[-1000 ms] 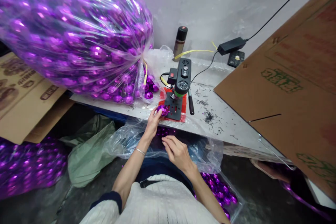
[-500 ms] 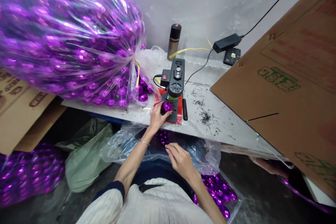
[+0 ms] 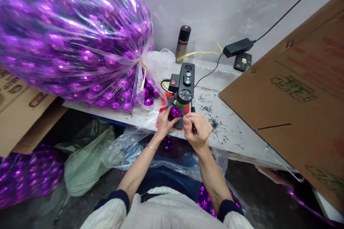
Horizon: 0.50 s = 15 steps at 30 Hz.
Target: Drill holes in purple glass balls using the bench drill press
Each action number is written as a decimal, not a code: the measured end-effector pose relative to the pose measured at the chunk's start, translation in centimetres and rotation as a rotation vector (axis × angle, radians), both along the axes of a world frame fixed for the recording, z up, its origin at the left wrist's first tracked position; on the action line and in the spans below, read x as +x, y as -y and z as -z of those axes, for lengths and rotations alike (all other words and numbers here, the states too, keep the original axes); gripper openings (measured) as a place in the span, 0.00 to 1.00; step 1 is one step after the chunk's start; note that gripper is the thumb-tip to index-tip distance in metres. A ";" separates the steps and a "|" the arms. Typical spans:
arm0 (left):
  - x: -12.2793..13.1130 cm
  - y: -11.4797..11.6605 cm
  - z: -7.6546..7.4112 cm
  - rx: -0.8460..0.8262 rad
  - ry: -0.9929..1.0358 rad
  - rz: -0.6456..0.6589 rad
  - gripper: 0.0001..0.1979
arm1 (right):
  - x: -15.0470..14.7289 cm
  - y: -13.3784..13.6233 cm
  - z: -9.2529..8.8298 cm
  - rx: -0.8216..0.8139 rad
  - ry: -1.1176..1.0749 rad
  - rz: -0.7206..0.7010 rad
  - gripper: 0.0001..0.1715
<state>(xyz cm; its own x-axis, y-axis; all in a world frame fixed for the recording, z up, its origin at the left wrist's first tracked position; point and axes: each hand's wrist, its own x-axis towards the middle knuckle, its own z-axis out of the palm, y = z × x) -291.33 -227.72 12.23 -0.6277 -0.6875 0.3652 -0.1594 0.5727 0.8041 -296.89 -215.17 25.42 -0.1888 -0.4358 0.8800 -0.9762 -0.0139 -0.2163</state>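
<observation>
Between the thumb and fingers of my left hand [image 3: 164, 122] is a shiny purple faceted ball [image 3: 176, 111], held under the head of a small black bench press [image 3: 185, 83]. The press stands on a red sheet [image 3: 162, 113] near the table's front edge. My right hand [image 3: 198, 128] is closed around the black lever handle [image 3: 194, 128] at the press's right side; most of the handle is hidden by the fingers. Directly behind the left hand, several loose purple balls [image 3: 148, 101] lie by the mouth of a big clear bag [image 3: 107, 57] full of them.
A spray can [image 3: 183, 44] and a black power adapter [image 3: 238, 47] stand behind the press. Black scraps [image 3: 214, 123] litter the white table [image 3: 231, 128]. A large carton [image 3: 301, 89] leans in at right; another carton [image 3: 24, 111] is at left. Clear plastic [image 3: 120, 152] hangs below the table edge.
My right hand has moved up from over my lap and taken hold of the press's lever handle. The left hand still holds the ball under the press. The view has shifted slightly.
</observation>
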 end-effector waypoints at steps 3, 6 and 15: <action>-0.1 0.0 0.3 -0.074 -0.012 -0.014 0.30 | 0.2 1.2 1.9 -0.101 -0.020 0.043 0.15; -0.1 0.0 0.4 -0.093 -0.014 -0.015 0.30 | 0.0 1.6 4.0 -0.137 -0.026 0.012 0.14; -0.1 0.0 0.7 -0.086 -0.056 -0.006 0.31 | -0.7 1.9 6.6 -0.201 -0.015 0.005 0.15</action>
